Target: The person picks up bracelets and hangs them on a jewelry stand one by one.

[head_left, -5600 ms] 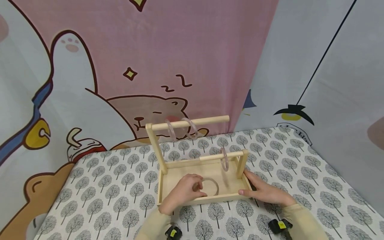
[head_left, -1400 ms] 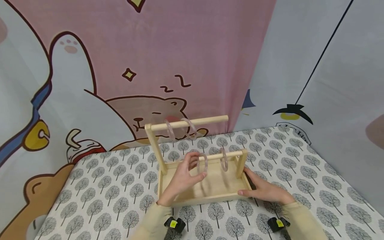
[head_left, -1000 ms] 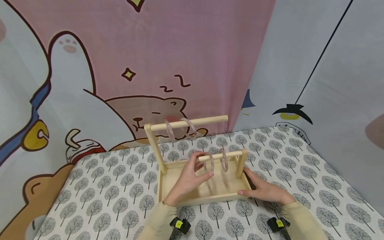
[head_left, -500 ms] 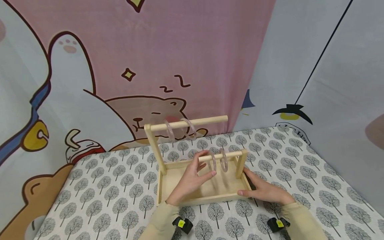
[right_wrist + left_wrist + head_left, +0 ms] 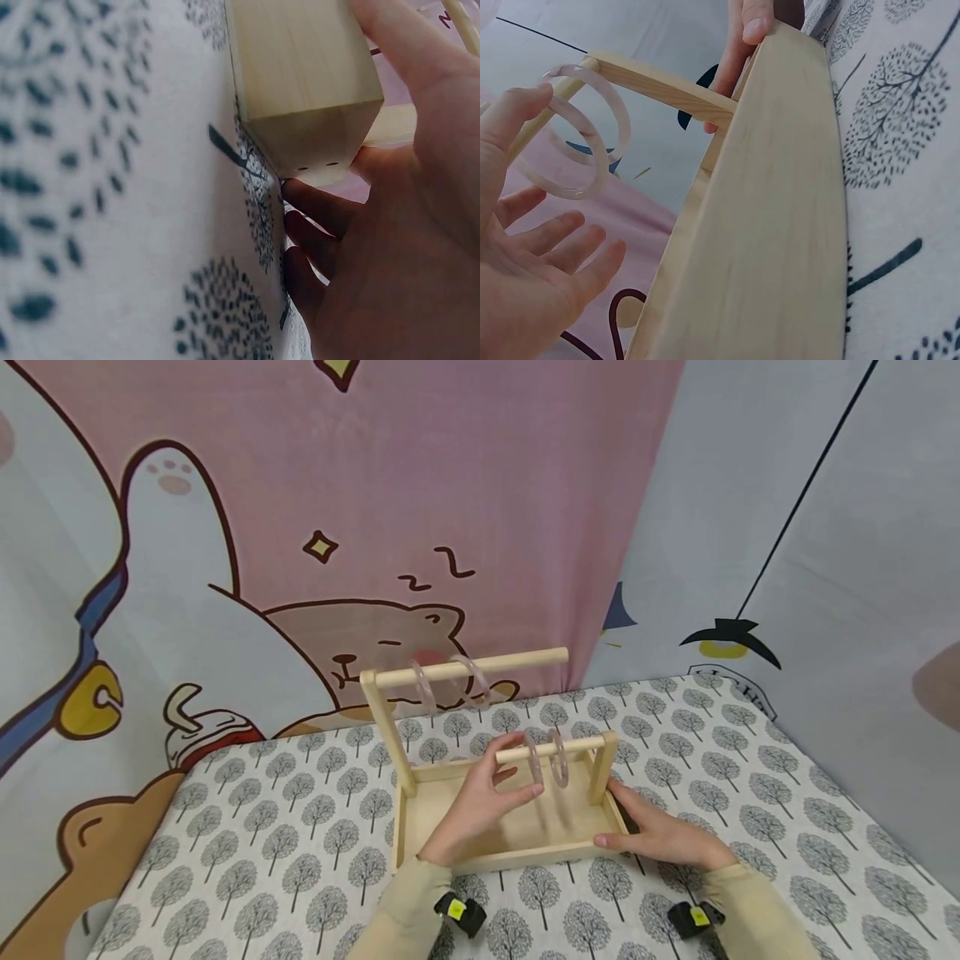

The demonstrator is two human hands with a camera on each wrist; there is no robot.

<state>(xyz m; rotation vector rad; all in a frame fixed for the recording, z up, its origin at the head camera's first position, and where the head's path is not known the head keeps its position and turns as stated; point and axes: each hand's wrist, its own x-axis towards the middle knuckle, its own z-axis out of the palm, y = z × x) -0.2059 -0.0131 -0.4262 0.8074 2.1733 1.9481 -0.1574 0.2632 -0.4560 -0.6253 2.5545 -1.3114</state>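
A wooden display stand [image 5: 401, 843] has a shallow tray base and two rods. Two pale pink bangles, one in front [image 5: 533, 760] and one beyond [image 5: 559, 762], hang on its lower rod [image 5: 585, 746]. My left hand [image 5: 480, 802] is at the front bangle; its thumb touches the bangle's lower part and the index finger is near the top. The other fingers are spread in the left wrist view. At the tray's right front corner, my right hand [image 5: 663, 839] grips the stand, thumb on the front rim, fingers against the end wall [image 5: 315, 142].
Two more bangles, a left one [image 5: 423, 687] and a tilted one [image 5: 474, 681], hang on the upper rod [image 5: 525, 661]. A tree-patterned cloth [image 5: 277, 843] covers the table. Behind it hangs a cartoon-printed curtain [image 5: 487, 485].
The front bangle, lying in the tray at first, was lifted by my left hand, hung on the lower rod and slid right toward the other bangle. My right hand stayed put.
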